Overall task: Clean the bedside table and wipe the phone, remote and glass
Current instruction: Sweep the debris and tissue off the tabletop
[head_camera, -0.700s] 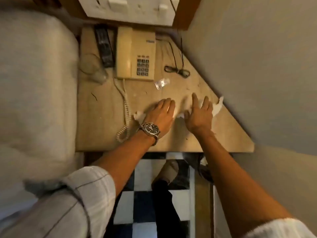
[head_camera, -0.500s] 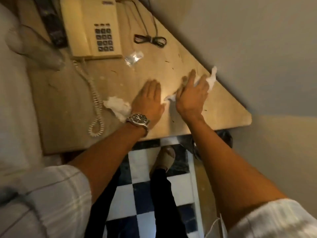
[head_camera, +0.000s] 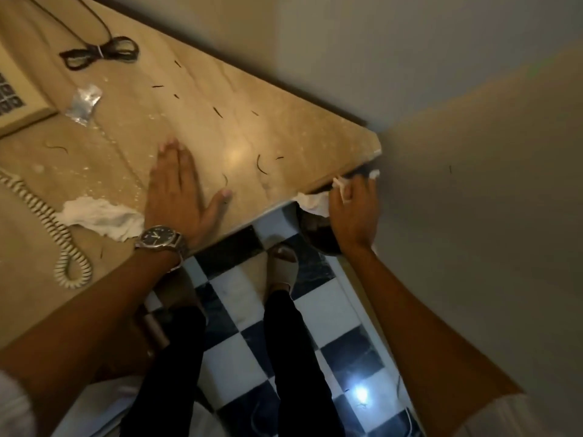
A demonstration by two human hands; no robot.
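The beige marble bedside table [head_camera: 284, 121] fills the upper left, wet in patches and strewn with dark hair-like bits. My left hand [head_camera: 179, 190], with a wristwatch, lies flat on the top, a white tissue [head_camera: 101, 217] sticking out from under its left side. My right hand [head_camera: 353, 212] is just past the table's front right edge, holding a crumpled white tissue [head_camera: 315, 203] above a dark bin. Only a corner of the cream phone [head_camera: 19, 102] shows at the left, with its coiled cord [head_camera: 60, 234]. Remote and glass are out of view.
A clear plastic wrapper [head_camera: 83, 104] lies beside the phone, and a bundled black cable [head_camera: 97, 53] sits near the wall. A dark bin [head_camera: 318, 234] stands below the table's corner. A beige wall [head_camera: 457, 152] closes the right side. My feet stand on checkered tiles [head_camera: 239, 298].
My right hand has swept its tissue from the middle of the tabletop off the front right edge, over the bin. My left hand stays flat on its tissue. The view has swung right.
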